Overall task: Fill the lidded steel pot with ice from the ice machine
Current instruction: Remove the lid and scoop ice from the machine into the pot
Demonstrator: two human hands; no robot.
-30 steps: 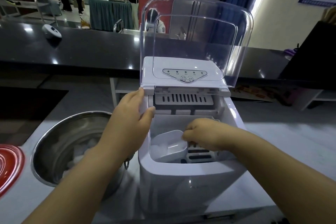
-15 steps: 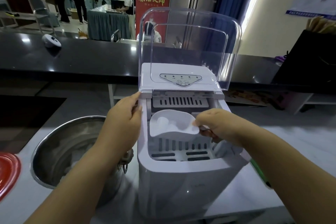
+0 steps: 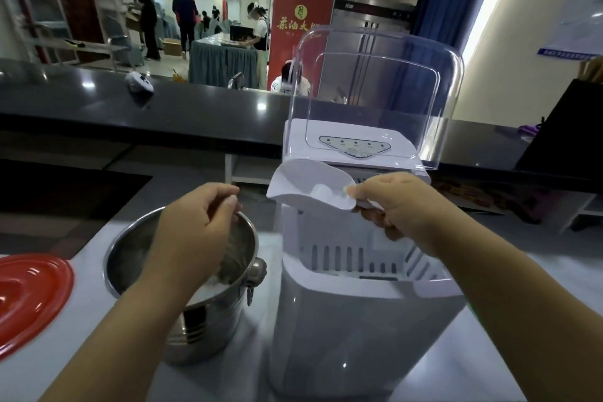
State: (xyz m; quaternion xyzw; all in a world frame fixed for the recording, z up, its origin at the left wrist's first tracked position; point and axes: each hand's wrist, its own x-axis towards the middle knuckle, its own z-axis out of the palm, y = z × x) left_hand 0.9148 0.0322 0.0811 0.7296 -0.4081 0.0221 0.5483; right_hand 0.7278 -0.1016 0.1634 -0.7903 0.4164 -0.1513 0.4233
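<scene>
A white ice machine (image 3: 359, 330) stands on the counter with its clear lid (image 3: 375, 91) raised. My right hand (image 3: 398, 206) holds a white plastic scoop (image 3: 310, 189) with a few ice pieces in it, above the machine's left rim. The open steel pot (image 3: 208, 320) stands left of the machine with some ice at its bottom. My left hand (image 3: 195, 222) grips the pot's far rim and hides part of its inside.
A red lid (image 3: 29, 294) lies on the counter at the far left. A dark raised bar counter (image 3: 195, 114) runs across behind, with a small white device (image 3: 140, 85) on it. People stand in the room beyond.
My right hand lifted the scoop with ice out of the machine's bin and moved it left. My left hand left the machine's rim and took hold of the pot's rim.
</scene>
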